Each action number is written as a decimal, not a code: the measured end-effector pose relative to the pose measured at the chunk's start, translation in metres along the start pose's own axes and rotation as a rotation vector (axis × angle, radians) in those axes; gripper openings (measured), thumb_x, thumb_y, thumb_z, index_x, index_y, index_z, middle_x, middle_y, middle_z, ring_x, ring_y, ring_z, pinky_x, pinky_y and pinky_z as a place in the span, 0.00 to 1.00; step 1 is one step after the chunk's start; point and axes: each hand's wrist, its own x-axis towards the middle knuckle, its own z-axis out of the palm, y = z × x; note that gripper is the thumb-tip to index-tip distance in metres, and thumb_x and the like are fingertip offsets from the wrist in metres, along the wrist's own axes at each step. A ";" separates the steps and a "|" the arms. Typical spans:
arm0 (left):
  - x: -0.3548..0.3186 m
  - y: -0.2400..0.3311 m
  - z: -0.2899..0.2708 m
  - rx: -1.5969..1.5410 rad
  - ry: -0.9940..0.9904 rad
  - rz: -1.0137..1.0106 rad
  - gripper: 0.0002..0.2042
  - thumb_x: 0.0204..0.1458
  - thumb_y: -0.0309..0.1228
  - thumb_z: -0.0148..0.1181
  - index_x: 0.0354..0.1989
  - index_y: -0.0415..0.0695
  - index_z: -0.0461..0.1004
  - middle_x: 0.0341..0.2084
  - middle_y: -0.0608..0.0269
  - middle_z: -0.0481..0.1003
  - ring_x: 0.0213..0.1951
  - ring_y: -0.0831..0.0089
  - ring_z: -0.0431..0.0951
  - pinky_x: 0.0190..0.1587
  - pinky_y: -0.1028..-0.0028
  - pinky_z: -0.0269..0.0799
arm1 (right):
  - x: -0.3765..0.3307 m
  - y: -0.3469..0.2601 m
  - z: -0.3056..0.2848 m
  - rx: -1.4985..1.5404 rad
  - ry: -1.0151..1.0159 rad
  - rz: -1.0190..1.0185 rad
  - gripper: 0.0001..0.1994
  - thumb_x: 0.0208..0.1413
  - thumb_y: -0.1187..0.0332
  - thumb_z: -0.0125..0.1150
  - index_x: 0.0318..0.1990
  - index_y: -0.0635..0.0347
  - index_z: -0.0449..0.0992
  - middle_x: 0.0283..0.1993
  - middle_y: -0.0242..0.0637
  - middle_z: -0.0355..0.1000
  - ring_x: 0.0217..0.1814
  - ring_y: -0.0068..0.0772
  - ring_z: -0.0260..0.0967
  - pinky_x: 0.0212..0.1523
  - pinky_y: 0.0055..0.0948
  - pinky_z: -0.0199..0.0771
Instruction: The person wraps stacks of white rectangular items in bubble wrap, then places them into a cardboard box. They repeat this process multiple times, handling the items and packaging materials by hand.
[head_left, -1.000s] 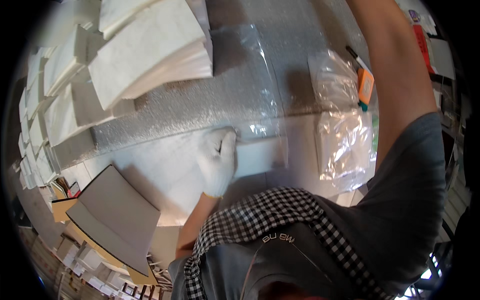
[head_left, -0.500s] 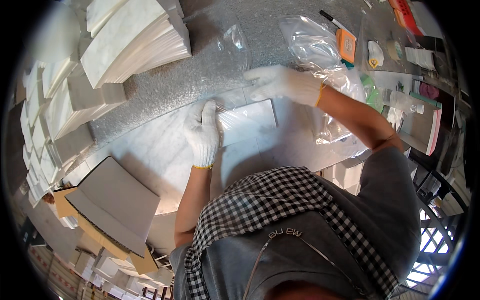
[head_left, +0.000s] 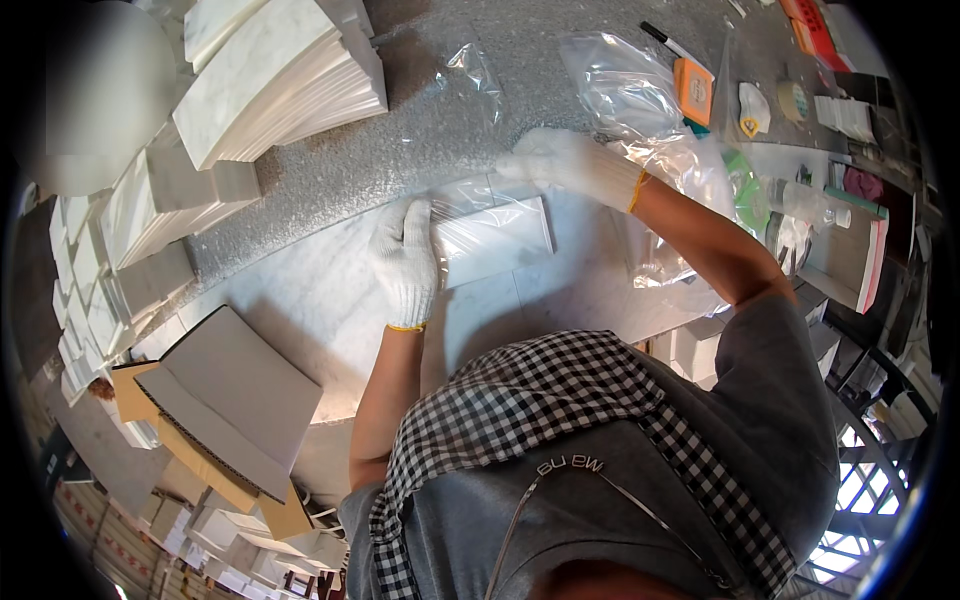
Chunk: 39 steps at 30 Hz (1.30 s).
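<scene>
A small white marble tile [head_left: 500,240] lies on the pale marble worktop in front of me, with clear plastic film [head_left: 462,198] over it and creased along its far edge. My left hand [head_left: 405,262], in a white knit glove, grips the tile's left end, thumb on top; its fingertips are hidden. My right hand [head_left: 568,160], gloved the same way, is raised beyond the tile's far right corner. Motion smears its fingers, so I cannot make out whether they pinch any film.
Tall stacks of marble tiles [head_left: 285,85] stand at the far left. An open cardboard box [head_left: 235,390] sits near left. Clear plastic bags [head_left: 625,85], a marker [head_left: 660,38], an orange box [head_left: 692,92] and a tape roll [head_left: 792,100] lie at the right.
My right hand has shifted slightly right, its outstretched fingers drawing in. The film over the tile's far edge has spread and creased differently. My left hand keeps its place on the tile.
</scene>
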 end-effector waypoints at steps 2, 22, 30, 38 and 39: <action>0.000 0.003 0.000 -0.048 -0.021 -0.059 0.10 0.64 0.29 0.59 0.42 0.32 0.82 0.31 0.62 0.79 0.33 0.77 0.75 0.39 0.75 0.73 | -0.003 0.001 0.011 0.219 0.089 0.129 0.31 0.60 0.51 0.68 0.61 0.69 0.75 0.56 0.45 0.78 0.57 0.33 0.73 0.56 0.29 0.72; 0.003 -0.010 0.001 0.176 0.022 -0.009 0.08 0.62 0.28 0.59 0.39 0.35 0.81 0.29 0.60 0.79 0.31 0.75 0.76 0.37 0.74 0.72 | 0.015 0.002 0.018 -0.249 0.502 -0.090 0.23 0.60 0.61 0.65 0.62 0.51 0.75 0.40 0.35 0.75 0.40 0.29 0.74 0.42 0.32 0.74; 0.023 0.023 0.003 0.002 -0.150 -0.215 0.10 0.58 0.31 0.63 0.34 0.36 0.83 0.25 0.61 0.81 0.26 0.79 0.76 0.29 0.75 0.70 | 0.109 -0.046 -0.181 -0.863 1.097 -0.646 0.32 0.56 0.52 0.67 0.69 0.45 0.68 0.54 0.45 0.75 0.57 0.51 0.73 0.56 0.44 0.73; 0.018 0.006 0.001 0.162 0.005 -0.031 0.08 0.57 0.29 0.65 0.37 0.37 0.85 0.31 0.54 0.83 0.33 0.68 0.81 0.40 0.70 0.76 | 0.261 -0.125 -0.310 -1.299 0.973 -0.360 0.49 0.48 0.43 0.71 0.76 0.48 0.57 0.72 0.46 0.63 0.73 0.55 0.61 0.69 0.45 0.65; 0.017 0.011 0.000 0.177 0.009 -0.057 0.08 0.58 0.29 0.64 0.38 0.38 0.84 0.32 0.54 0.83 0.34 0.67 0.81 0.42 0.69 0.76 | 0.268 -0.141 -0.313 -1.326 0.898 -0.247 0.49 0.48 0.42 0.71 0.76 0.49 0.57 0.75 0.46 0.60 0.75 0.56 0.58 0.71 0.46 0.63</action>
